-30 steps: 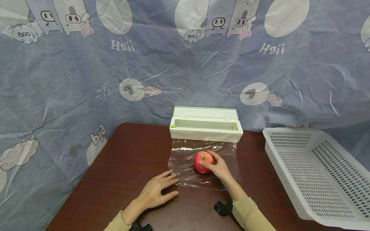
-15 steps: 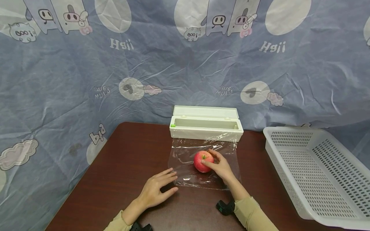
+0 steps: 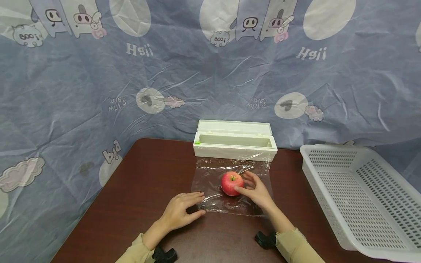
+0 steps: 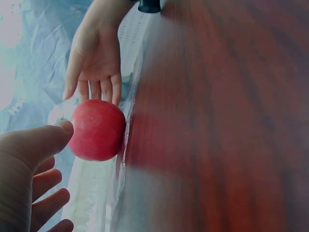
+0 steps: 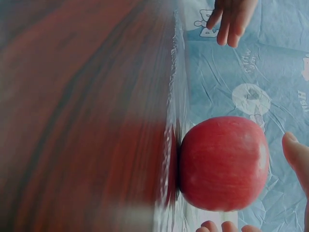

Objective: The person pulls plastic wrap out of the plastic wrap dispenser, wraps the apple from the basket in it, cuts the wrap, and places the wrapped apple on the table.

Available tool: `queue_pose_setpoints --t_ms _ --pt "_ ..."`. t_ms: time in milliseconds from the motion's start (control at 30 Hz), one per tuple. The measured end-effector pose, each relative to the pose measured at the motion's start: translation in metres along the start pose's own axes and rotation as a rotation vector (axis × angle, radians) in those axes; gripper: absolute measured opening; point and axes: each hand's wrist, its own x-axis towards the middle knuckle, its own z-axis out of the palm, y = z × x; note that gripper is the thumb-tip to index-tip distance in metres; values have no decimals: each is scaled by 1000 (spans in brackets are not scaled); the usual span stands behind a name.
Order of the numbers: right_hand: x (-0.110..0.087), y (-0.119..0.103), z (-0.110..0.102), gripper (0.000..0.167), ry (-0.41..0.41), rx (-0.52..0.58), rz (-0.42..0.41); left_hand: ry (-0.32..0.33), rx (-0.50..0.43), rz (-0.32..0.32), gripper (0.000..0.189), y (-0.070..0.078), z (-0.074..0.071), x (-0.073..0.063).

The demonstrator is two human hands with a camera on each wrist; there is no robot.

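A red apple (image 3: 232, 183) stands stem-up on a sheet of clear plastic wrap (image 3: 210, 175). The wrap runs from the front of a white dispenser box (image 3: 235, 151), whose lid is up. At the apple's right side is my right hand (image 3: 259, 193), fingers loosely bent; in the right wrist view its thumb (image 5: 295, 152) stands apart from the apple (image 5: 224, 164). My left hand (image 3: 181, 211) has its fingers extended at the wrap's near left corner, apart from the apple. Whether its fingertips touch the wrap I cannot tell.
A white perforated plastic basket (image 3: 323, 199) stands at the right of the brown wooden table (image 3: 158, 168). Behind the table hangs a blue printed cloth (image 3: 184, 73). On the box's left end sits a small green piece (image 3: 197, 143).
My right hand has let go of the apple and drawn back slightly to the right. The left hand has shifted a little toward the wrap's near left corner. The apple stays in place.
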Motion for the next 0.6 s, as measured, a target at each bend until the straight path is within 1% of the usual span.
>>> queue_pose_setpoints --t_ms 133,267,400,500,600 --pt "-5 0 -4 82 -3 -5 -16 12 6 17 45 0 4 7" --pt "-11 2 -8 82 -9 -10 -32 -4 -14 14 41 -1 7 13" --pt "-16 2 -12 78 -13 -9 -45 -45 -36 15 39 -3 12 18" --pt "-19 3 -14 71 -19 0 -52 -86 -58 16 38 -4 17 22" --pt "-21 6 -17 63 -46 0 -69 -134 -78 0 37 -2 20 27"
